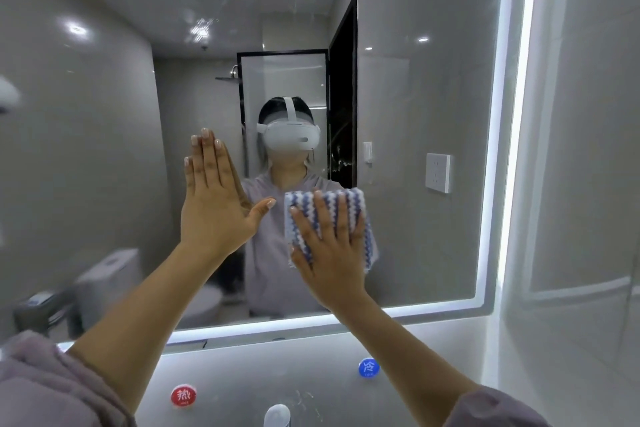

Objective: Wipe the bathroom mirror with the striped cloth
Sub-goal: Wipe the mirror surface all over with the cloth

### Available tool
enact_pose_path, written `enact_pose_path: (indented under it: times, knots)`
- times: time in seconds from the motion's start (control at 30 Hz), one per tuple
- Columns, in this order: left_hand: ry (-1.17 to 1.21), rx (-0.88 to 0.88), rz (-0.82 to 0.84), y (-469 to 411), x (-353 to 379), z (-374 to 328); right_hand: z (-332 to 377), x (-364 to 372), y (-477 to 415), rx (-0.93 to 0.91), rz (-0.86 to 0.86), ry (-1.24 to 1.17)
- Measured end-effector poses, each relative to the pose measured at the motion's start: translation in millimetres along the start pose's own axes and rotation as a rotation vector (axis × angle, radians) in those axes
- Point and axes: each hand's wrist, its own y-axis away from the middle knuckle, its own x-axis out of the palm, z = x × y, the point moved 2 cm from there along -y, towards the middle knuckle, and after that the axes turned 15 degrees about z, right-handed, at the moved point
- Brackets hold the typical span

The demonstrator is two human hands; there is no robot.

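The large bathroom mirror (415, 107) with a lit white border fills most of the head view. A blue-and-white striped cloth (349, 208) lies flat against the glass near the middle. My right hand (329, 253) presses on the cloth with fingers spread and straight. My left hand (216, 198) rests flat on the bare glass just left of the cloth, fingers straight and together, thumb out toward the cloth. Smears and streaks show on the upper glass.
Below the mirror, on the grey wall, sit a red hot-water knob (183, 396) and a blue cold-water knob (369, 367), with a white tap top (277, 416) at the bottom edge. A tiled wall (581, 184) stands close on the right.
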Motion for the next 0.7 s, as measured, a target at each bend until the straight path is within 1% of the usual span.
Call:
enact_pose_path:
  times: [0.1, 0.27, 0.37, 0.53, 0.7]
  knots:
    - [0.003, -0.004, 0.006, 0, -1, 0, 7, -4, -5, -0.076, -0.022, 0.028]
    - [-0.004, -0.004, 0.008, 0, 1, 1, 1, -6, -4, -0.070, 0.001, 0.058]
    - [0.002, 0.001, 0.002, 0, 0, 1, -7, -7, -4, -0.099, 0.025, 0.063]
    - [-0.011, 0.005, 0.002, 0, -1, 1, -34, -9, 1, -0.103, 0.060, 0.096]
    - [0.004, 0.007, -0.016, -1, 1, 2, -81, -8, 12, -0.073, 0.007, 0.153]
